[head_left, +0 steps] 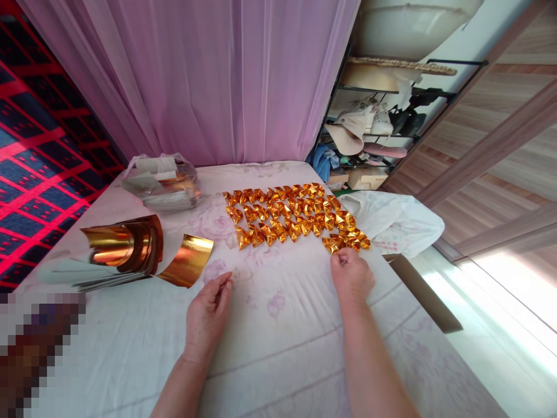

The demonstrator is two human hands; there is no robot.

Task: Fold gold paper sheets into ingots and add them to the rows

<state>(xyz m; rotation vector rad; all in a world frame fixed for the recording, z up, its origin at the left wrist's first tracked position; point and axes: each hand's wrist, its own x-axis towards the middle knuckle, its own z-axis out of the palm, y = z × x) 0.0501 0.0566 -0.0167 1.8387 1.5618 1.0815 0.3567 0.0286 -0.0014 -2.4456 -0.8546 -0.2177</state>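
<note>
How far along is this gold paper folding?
Done: many folded gold pieces lie in rows on the white sheet. In hand: the right hand rests at the near-right end of the rows, fingers curled; the left hand lies on the sheet, holding nothing visible. Left: a stack of curled unfolded gold sheets, one loose beside it.

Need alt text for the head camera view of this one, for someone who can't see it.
Two bare hands rest on a white flowered sheet: the right hand touches the near edge of rows of folded gold paper pieces, the left hand lies empty near a curled stack of gold foil sheets. A plastic bag and pink curtain sit behind.
</note>
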